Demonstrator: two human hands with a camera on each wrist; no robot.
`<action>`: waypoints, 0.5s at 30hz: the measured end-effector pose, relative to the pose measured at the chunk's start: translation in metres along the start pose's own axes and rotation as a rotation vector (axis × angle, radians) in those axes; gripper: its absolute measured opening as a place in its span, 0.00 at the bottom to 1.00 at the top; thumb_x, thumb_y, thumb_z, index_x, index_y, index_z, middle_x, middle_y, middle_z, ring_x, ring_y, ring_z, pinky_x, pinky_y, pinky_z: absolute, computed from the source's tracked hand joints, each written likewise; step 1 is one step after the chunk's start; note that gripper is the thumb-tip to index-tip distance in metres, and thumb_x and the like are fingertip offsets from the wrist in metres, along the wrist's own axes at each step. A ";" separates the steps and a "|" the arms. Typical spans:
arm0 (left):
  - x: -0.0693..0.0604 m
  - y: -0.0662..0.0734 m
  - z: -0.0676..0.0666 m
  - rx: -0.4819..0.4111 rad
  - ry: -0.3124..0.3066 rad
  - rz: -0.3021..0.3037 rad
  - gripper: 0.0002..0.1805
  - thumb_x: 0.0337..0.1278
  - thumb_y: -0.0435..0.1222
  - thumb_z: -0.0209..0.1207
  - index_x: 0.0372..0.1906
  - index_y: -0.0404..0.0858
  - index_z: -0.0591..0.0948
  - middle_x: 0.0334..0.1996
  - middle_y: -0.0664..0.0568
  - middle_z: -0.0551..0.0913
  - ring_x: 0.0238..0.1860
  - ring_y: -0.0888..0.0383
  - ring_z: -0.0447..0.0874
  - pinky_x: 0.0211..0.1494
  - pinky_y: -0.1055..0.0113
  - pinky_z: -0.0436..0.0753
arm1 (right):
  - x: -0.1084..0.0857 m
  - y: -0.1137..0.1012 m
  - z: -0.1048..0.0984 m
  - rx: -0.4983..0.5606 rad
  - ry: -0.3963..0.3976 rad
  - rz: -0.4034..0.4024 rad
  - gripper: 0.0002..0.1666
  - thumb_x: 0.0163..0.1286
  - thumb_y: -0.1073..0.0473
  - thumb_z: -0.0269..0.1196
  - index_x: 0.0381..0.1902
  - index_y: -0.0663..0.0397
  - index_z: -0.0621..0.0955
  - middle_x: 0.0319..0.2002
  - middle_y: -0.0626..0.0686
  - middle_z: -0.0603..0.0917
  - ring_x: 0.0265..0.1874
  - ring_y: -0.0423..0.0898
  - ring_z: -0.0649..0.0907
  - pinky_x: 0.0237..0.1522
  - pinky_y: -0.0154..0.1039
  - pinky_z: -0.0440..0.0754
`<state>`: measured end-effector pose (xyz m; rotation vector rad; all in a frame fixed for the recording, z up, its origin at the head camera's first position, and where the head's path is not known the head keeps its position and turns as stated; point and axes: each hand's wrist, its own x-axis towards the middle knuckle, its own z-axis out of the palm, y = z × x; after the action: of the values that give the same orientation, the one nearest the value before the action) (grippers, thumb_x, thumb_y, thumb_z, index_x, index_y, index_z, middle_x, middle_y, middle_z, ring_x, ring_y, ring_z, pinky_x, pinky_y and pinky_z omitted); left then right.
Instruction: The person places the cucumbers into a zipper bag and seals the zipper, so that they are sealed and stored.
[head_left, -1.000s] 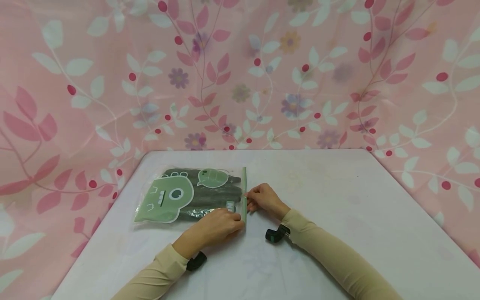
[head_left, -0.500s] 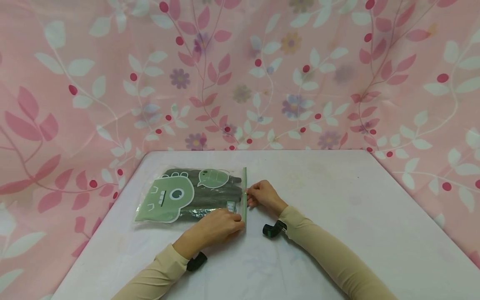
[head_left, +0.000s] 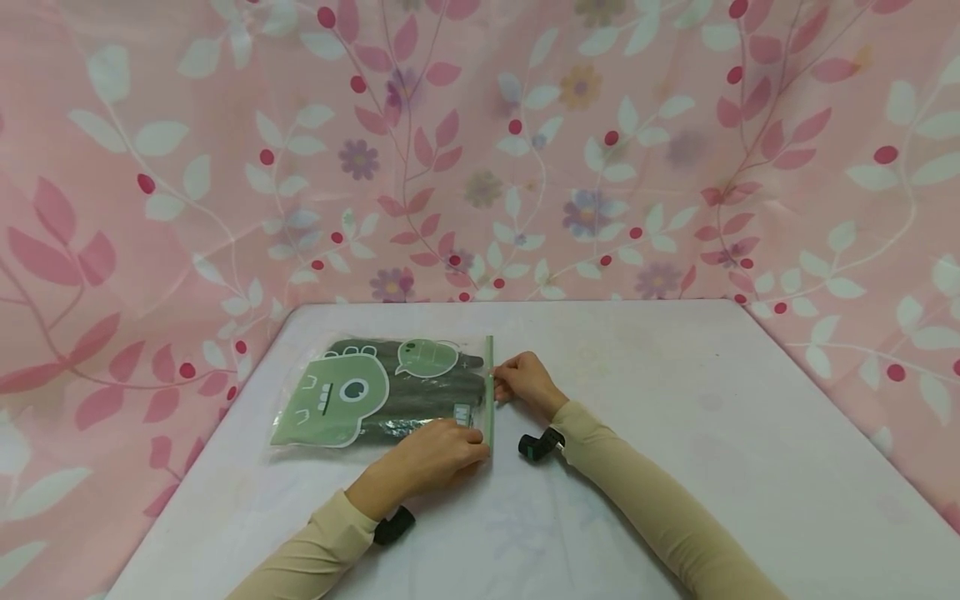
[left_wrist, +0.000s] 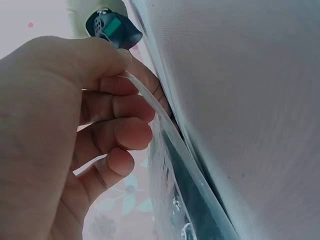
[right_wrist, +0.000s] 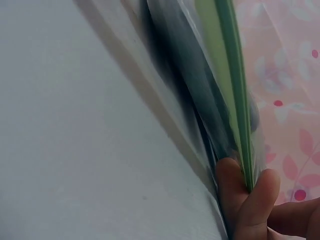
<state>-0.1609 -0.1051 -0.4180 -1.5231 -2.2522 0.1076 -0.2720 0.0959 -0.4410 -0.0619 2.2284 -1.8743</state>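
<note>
A clear zip bag (head_left: 330, 408) printed with a green dinosaur lies flat on the left half of the table. Inside it is a dark item (head_left: 420, 396) with finger-like ends. Along the bag's right edge runs a green zip strip (head_left: 490, 417). My left hand (head_left: 431, 454) pinches the near corner of the bag between thumb and index finger, the other fingers loosely bent in the left wrist view. Farther up the strip, my right hand (head_left: 527, 382) pinches the zip; in the right wrist view its thumb and finger (right_wrist: 262, 200) sit on either side of the green strip (right_wrist: 240, 100).
A white-covered table (head_left: 675, 417) spreads around the bag. Behind it hangs a pink floral cloth (head_left: 480, 150). Dark wrist cameras (head_left: 542, 446) are worn on both wrists.
My right hand has slid along the zip strip toward the table's far side, keeping its pinch. My left hand and the bag have stayed in place.
</note>
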 end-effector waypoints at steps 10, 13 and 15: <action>0.001 0.001 -0.002 0.014 0.008 0.010 0.04 0.55 0.39 0.68 0.31 0.50 0.82 0.26 0.61 0.78 0.26 0.59 0.79 0.34 0.66 0.78 | 0.013 0.000 -0.002 0.015 0.013 0.015 0.12 0.72 0.66 0.60 0.39 0.75 0.83 0.20 0.53 0.82 0.14 0.40 0.81 0.21 0.33 0.82; 0.000 0.001 -0.002 0.016 0.003 0.010 0.04 0.56 0.39 0.68 0.31 0.49 0.82 0.27 0.61 0.78 0.26 0.59 0.79 0.34 0.66 0.78 | 0.016 0.000 -0.002 -0.007 0.018 0.010 0.12 0.72 0.65 0.60 0.38 0.74 0.83 0.20 0.54 0.82 0.13 0.40 0.80 0.20 0.33 0.81; 0.000 0.001 -0.002 0.017 0.002 0.005 0.04 0.56 0.40 0.68 0.31 0.50 0.82 0.27 0.61 0.78 0.26 0.59 0.79 0.34 0.66 0.78 | 0.018 -0.001 -0.002 -0.027 0.025 0.002 0.12 0.72 0.65 0.59 0.37 0.73 0.83 0.19 0.54 0.82 0.13 0.40 0.80 0.19 0.33 0.81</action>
<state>-0.1591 -0.1050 -0.4165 -1.5190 -2.2400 0.1264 -0.2897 0.0942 -0.4427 -0.0412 2.2693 -1.8542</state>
